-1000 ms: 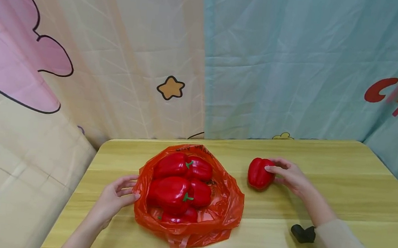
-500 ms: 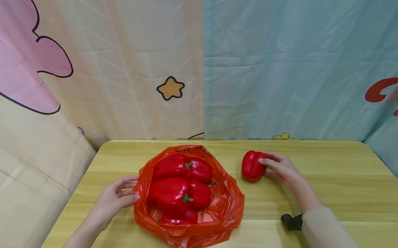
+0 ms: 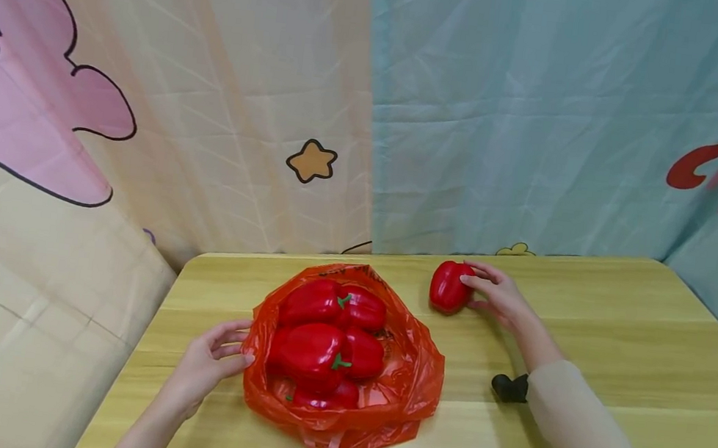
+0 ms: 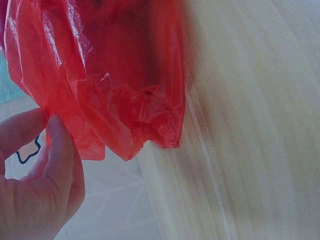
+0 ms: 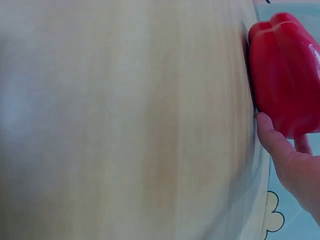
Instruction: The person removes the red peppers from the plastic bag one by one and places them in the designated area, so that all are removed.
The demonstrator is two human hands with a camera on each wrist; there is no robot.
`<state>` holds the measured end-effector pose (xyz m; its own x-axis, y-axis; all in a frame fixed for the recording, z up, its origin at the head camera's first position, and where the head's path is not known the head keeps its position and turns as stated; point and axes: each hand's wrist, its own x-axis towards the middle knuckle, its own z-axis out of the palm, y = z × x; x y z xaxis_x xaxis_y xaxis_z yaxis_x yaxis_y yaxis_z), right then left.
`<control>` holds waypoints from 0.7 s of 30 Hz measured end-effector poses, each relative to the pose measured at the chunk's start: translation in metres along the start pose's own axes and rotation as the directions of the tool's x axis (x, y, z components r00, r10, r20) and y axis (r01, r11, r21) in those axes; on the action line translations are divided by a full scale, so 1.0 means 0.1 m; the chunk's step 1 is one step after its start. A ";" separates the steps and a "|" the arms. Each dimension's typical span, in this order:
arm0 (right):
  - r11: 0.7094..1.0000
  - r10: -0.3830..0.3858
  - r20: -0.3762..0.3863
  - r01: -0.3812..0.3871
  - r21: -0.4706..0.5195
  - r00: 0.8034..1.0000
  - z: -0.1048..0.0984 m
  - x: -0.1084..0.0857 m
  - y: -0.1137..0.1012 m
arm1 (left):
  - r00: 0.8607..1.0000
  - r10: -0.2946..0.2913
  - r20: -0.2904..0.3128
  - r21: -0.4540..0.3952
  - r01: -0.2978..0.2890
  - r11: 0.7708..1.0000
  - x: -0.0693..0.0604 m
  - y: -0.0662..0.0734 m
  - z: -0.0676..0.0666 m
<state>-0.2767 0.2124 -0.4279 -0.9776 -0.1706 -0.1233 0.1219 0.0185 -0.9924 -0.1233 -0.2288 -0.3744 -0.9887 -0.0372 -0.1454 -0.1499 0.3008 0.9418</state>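
Left fingers (image 4: 60, 150) pinch the bag (image 3: 416, 389) on its left side. Right fingers (image 5: 274, 141) grip a pepper (image 3: 446, 288) right of it

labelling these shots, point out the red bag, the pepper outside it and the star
Red bag (image 3: 424, 375), head view: on its side wall.
Loose pepper (image 3: 448, 289), head view: middle of its body.
Star (image 3: 311, 162), head view: centre of its orange shape.

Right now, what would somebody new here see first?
Probably the red bag of shiny peppers on the table, its edge held by the left hand. Next, the lone pepper to its right, in the right hand. Then the pink cartoon figure, upper left in the head view.
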 end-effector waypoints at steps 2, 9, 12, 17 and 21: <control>1.000 -0.007 -0.009 0.007 0.002 1.000 0.01 0.03 -0.01 | 1.000 0.001 -0.002 -0.005 -0.001 1.000 0.01 0.00 0.00; 1.000 -0.012 -0.009 0.012 0.003 1.000 0.06 0.16 -0.05 | 1.000 -0.002 0.007 -0.030 0.003 1.000 0.00 -0.01 0.00; 1.000 -0.025 -0.007 0.025 0.003 1.000 0.08 0.21 -0.07 | 1.000 0.001 0.007 -0.038 0.000 0.999 0.00 -0.01 0.00; 1.000 -0.009 -0.029 0.009 0.007 1.000 0.11 0.27 -0.08 | 1.000 -0.006 0.004 -0.029 0.006 1.000 0.00 0.00 0.01; 1.000 0.000 -0.048 0.000 -0.001 0.999 0.13 0.31 -0.08 | 1.000 -0.003 -0.001 -0.026 0.003 1.000 -0.01 0.00 0.01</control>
<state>-0.3060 0.1942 -0.4233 -0.9846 -0.1235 -0.1234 0.1220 0.0192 -0.9923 -0.1226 -0.2279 -0.3747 -0.9882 -0.0388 -0.1481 -0.1531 0.2753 0.9491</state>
